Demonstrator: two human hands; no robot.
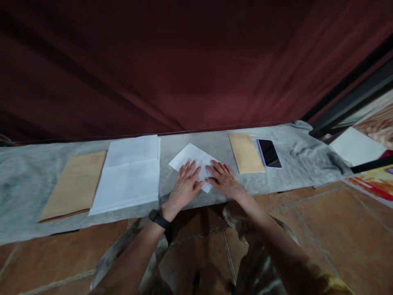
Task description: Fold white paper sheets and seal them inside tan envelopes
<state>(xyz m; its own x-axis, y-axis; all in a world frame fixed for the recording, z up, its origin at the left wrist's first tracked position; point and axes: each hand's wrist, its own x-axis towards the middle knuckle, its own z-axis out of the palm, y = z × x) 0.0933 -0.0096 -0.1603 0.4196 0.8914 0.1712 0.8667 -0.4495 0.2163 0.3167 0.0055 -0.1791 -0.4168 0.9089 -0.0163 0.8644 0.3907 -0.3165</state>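
A folded sheet of white paper [188,153] lies turned cornerwise on the grey cloth, one corner pointing away from me and another toward me. Flat on its left part rests my left hand [186,184], fingers spread and a dark band on the wrist. My right hand [225,179] presses on its right side, fingers stretched out. Both hands are open, and they cover much of the lower half of the paper. To the left is a stack of white sheets [130,168] with a crease across the top one.
Brown envelopes [75,182] lie at the far left of the cloth-covered bench [196,137]. A smaller tan envelope [246,153] and a phone [269,153] lie right of my hands. Behind hangs a dark red curtain [190,69]. Printed sheets [373,180] are at the right edge.
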